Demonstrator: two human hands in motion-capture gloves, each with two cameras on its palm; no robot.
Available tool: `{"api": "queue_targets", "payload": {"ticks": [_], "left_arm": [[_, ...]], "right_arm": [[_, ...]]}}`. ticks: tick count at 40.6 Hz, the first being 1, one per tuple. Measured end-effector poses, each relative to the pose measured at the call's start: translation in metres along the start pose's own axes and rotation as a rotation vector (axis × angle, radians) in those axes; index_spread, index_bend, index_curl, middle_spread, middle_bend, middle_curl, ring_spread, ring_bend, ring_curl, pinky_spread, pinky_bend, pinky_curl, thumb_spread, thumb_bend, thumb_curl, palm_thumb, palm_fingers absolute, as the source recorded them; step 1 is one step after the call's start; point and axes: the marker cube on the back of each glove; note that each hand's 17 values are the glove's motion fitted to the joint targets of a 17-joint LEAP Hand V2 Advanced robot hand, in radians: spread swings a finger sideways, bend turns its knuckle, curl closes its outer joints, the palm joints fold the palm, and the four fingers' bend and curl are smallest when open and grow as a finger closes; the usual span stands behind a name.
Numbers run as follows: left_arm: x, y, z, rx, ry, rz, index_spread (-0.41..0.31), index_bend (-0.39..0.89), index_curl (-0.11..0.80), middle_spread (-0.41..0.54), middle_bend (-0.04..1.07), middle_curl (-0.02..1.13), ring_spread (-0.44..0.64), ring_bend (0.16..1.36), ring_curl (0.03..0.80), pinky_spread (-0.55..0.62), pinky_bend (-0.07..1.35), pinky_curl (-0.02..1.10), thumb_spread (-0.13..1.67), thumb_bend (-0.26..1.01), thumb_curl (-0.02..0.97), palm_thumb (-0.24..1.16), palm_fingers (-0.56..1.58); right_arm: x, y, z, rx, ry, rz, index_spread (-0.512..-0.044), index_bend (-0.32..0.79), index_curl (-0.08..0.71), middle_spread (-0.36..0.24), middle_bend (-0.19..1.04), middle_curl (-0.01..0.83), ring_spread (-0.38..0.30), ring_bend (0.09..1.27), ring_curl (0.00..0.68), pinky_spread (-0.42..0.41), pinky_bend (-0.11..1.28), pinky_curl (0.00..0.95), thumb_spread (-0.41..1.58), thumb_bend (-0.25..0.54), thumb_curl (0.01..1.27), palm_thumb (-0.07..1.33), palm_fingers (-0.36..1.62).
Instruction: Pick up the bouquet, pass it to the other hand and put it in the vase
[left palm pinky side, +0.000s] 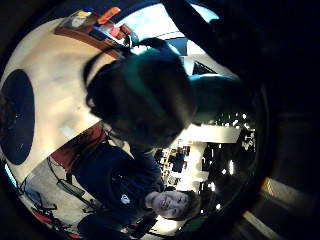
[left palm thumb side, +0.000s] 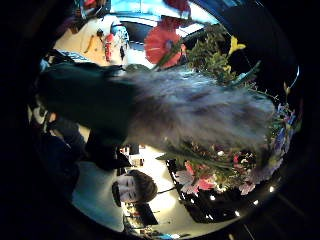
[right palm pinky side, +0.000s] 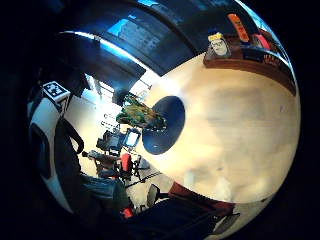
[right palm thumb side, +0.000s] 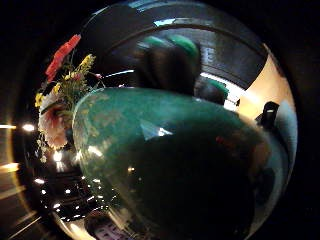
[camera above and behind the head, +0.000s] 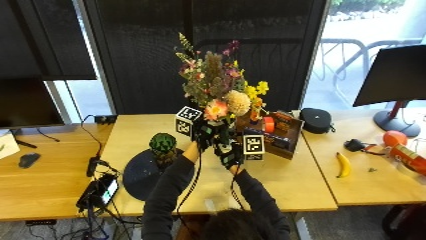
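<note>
Both hands meet above the worktop (camera above and behind the head: 279, 175) — we see the left hand (camera above and behind the head: 205, 132) gripping the bouquet (camera above and behind the head: 216, 87) stems upright, the right hand (camera above and behind the head: 229, 152) wrapped round the green vase (right palm thumb side: 170, 165) — bouquet above it.

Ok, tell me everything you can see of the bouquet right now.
The bouquet stands upright above the middle of the table, a mixed bunch: pink, yellow and cream blooms, purple sprigs, green leaves, and a red flower that shows in the palm views. Both hands meet at its base, the left hand and the right hand. Its stems are hidden behind them.
</note>
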Motion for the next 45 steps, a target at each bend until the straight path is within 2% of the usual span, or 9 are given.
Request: {"api": "queue_targets", "payload": {"ticks": [2, 5, 9, 16, 21, 29, 36, 41, 45], "left_arm": [[0.001, -0.001, 0.005, 0.016, 0.023, -0.001, 0.110, 0.13, 0.289, 0.150, 0.33, 0.35, 0.18, 0.59, 0.308, 0.28, 0.34, 0.36, 0.95, -0.01, 0.367, 0.48, 0.42], [0.005, 0.000, 0.009, 0.088, 0.038, 0.009, 0.049, 0.20, 0.316, 0.044, 0.41, 0.38, 0.07, 0.59, 0.311, 0.21, 0.24, 0.33, 0.94, 0.00, 0.378, 0.54, 0.58], [0.004, -0.003, 0.006, 0.203, 0.049, 0.025, -0.087, 0.29, 0.359, -0.103, 0.51, 0.39, -0.13, 0.58, 0.295, -0.04, 0.22, 0.31, 0.91, 0.04, 0.414, 0.67, 1.18], [0.011, 0.002, 0.003, 0.313, -0.003, 0.053, -0.205, 0.39, 0.445, -0.202, 0.63, 0.50, -0.24, 0.66, 0.393, -0.19, 0.26, 0.39, 0.80, 0.02, 0.468, 0.78, 1.37], [0.021, 0.004, -0.014, 0.385, -0.041, 0.082, -0.258, 0.44, 0.486, -0.249, 0.69, 0.54, -0.28, 0.73, 0.434, -0.25, 0.32, 0.43, 0.80, -0.01, 0.488, 0.80, 1.37], [0.062, 0.015, -0.049, 0.549, -0.086, 0.143, -0.298, 0.46, 0.532, -0.290, 0.74, 0.58, -0.32, 0.78, 0.473, -0.31, 0.41, 0.47, 0.81, -0.02, 0.514, 0.82, 1.34], [0.093, 0.023, -0.085, 0.716, -0.161, 0.156, -0.316, 0.47, 0.567, -0.307, 0.76, 0.61, -0.33, 0.80, 0.493, -0.33, 0.44, 0.50, 0.82, -0.03, 0.530, 0.82, 1.30], [0.110, 0.029, -0.109, 0.801, -0.179, 0.152, -0.326, 0.47, 0.588, -0.313, 0.77, 0.62, -0.33, 0.81, 0.501, -0.33, 0.45, 0.50, 0.83, -0.03, 0.540, 0.82, 1.29], [0.117, 0.034, -0.129, 0.871, -0.169, 0.153, -0.331, 0.46, 0.602, -0.318, 0.77, 0.63, -0.33, 0.82, 0.506, -0.33, 0.46, 0.51, 0.82, -0.03, 0.547, 0.82, 1.27]], "right_arm": [[0.002, 0.009, 0.006, -0.012, -0.015, 0.161, -0.223, 0.51, 0.604, -0.168, 0.84, 0.643, -0.186, 1.01, 0.570, -0.240, 0.75, 0.537, 0.62, -0.024, 0.62, 0.98, 1.38], [-0.003, 0.015, 0.016, -0.036, -0.042, 0.218, -0.224, 0.50, 0.607, -0.168, 0.84, 0.642, -0.186, 1.02, 0.570, -0.240, 0.76, 0.539, 0.62, -0.054, 0.62, 0.93, 1.39], [0.000, 0.017, 0.025, -0.092, -0.051, 0.238, -0.222, 0.53, 0.614, -0.167, 0.85, 0.642, -0.186, 1.01, 0.566, -0.239, 0.75, 0.536, 0.70, -0.022, 0.62, 0.92, 1.41], [-0.003, 0.022, 0.032, -0.205, -0.054, 0.219, -0.224, 0.50, 0.613, -0.169, 0.83, 0.628, -0.196, 0.95, 0.542, -0.266, 0.72, 0.514, 0.63, -0.031, 0.65, 0.93, 1.32], [-0.005, 0.024, 0.026, -0.280, -0.019, 0.181, -0.234, 0.39, 0.586, -0.184, 0.75, 0.588, -0.209, 0.87, 0.507, -0.301, 0.68, 0.479, 0.60, -0.055, 0.65, 0.88, 1.22], [-0.006, 0.012, -0.002, -0.268, 0.043, 0.172, -0.261, 0.18, 0.515, -0.221, 0.48, 0.490, -0.231, 0.72, 0.446, -0.302, 0.65, 0.435, 0.82, -0.058, 0.57, 0.73, 1.09], [-0.005, -0.002, -0.028, -0.244, 0.069, 0.216, -0.275, 0.14, 0.465, -0.208, 0.39, 0.460, -0.236, 0.62, 0.414, -0.267, 0.56, 0.399, 0.93, -0.036, 0.52, 0.68, 1.11], [-0.011, -0.013, -0.044, -0.236, 0.084, 0.239, -0.281, 0.06, 0.408, -0.227, 0.37, 0.449, -0.230, 0.59, 0.404, -0.234, 0.52, 0.383, 0.98, -0.034, 0.49, 0.66, 1.04], [-0.016, -0.021, -0.055, -0.218, 0.107, 0.248, -0.285, 0.06, 0.376, -0.234, 0.33, 0.439, -0.220, 0.55, 0.398, -0.202, 0.51, 0.379, 1.00, -0.032, 0.47, 0.64, 0.97]]}}
